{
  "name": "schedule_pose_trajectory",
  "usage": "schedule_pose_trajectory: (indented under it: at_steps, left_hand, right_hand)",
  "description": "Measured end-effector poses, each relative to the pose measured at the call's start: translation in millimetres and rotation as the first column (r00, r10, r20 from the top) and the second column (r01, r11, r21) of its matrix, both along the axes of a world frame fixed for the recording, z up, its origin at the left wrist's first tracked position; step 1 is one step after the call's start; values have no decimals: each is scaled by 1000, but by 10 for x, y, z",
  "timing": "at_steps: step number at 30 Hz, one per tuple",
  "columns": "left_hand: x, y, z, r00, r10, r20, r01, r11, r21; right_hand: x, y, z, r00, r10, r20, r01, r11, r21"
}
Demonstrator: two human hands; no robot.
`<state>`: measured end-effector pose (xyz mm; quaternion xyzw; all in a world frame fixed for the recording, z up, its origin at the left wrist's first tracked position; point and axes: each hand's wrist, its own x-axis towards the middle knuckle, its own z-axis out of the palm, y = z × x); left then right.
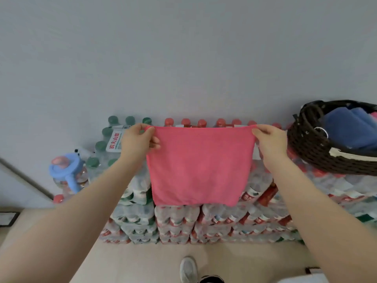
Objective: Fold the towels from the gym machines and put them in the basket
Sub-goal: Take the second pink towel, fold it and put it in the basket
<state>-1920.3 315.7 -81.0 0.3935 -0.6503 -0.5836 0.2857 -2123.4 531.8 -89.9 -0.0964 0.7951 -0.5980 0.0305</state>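
A pink towel (200, 166) hangs flat and spread out in front of me, over the stacked water bottles. My left hand (138, 139) pinches its top left corner and my right hand (269, 139) pinches its top right corner, holding the top edge taut. At the right, on top of the bottle packs, sits a dark woven basket (312, 148). Folded blue towels (346, 129) lie inside it, with a bit of pink cloth at the far right edge.
Shrink-wrapped packs of water bottles (175, 221) are stacked against a grey wall, with green caps at the left and red caps at the right. A large jug with a blue handle (69, 172) stands at the left. My shoe (188, 269) rests on the beige floor below.
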Motion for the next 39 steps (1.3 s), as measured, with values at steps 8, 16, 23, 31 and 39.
schedule_pose_trajectory:
  at_steps: [8, 16, 23, 31, 39]
  left_hand:
    - [-985, -521, -251, 990, 56, 130, -55, 998, -12]
    - [-1421, -728, -309, 972, 121, 203, -88, 982, -167]
    - [-1146, -444, -458, 873, -113, 474, 171, 982, -81]
    - [-457, 40, -490, 890, -78, 449, 122, 990, -69]
    - [69, 378, -552, 947, 0, 320, -17, 999, 48]
  right_hand:
    - [-885, -553, -71, 963, 27, 268, -50, 995, 83]
    - [-1178, -934, -253, 983, 69, 172, -91, 988, 125]
    - [-770, -672, -389, 936, 345, 65, -341, 849, 403]
    - [-81, 34, -374, 983, 176, -53, -123, 845, 521]
    - [404, 361, -472, 986, 35, 164, -92, 931, 354]
